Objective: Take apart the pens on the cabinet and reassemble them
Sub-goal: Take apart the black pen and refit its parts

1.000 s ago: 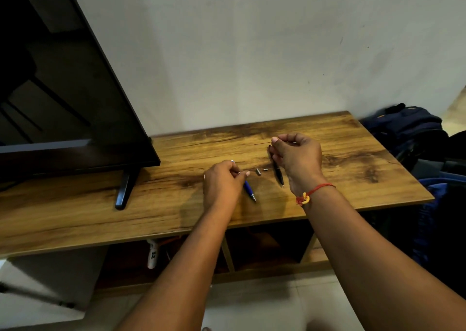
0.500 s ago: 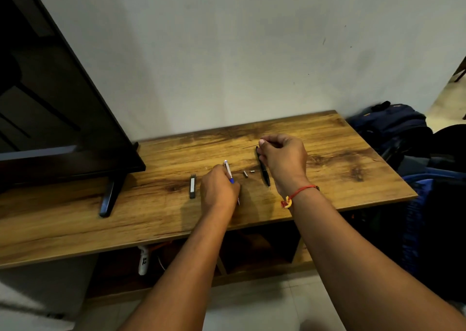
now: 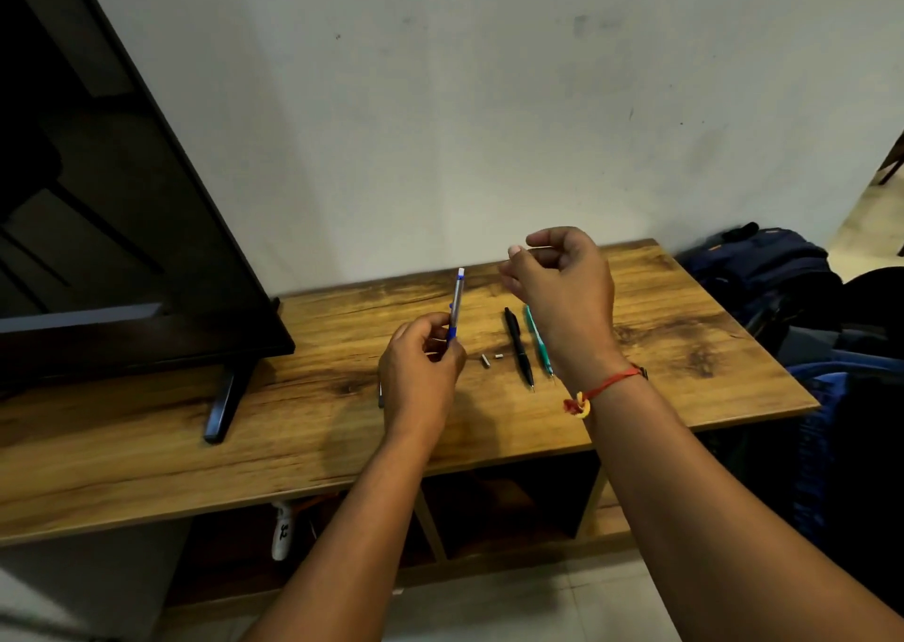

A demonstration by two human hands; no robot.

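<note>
Wooden cabinet (image 3: 685, 328) against white wall (image 3: 489, 103), television (image 3: 122, 250) left, bags (image 3: 763, 269) right. Blue pen (image 3: 456, 306) upright in left hand (image 3: 420, 372) grip; right hand (image 3: 562, 289) raised near it, curled, contents unclear.

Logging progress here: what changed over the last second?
The left hand raised the blue pen above the cabinet, upright in its grip. The right hand rose from beside the black pen; whether it holds anything is unclear. Black pen and two small parts stayed put.
</note>
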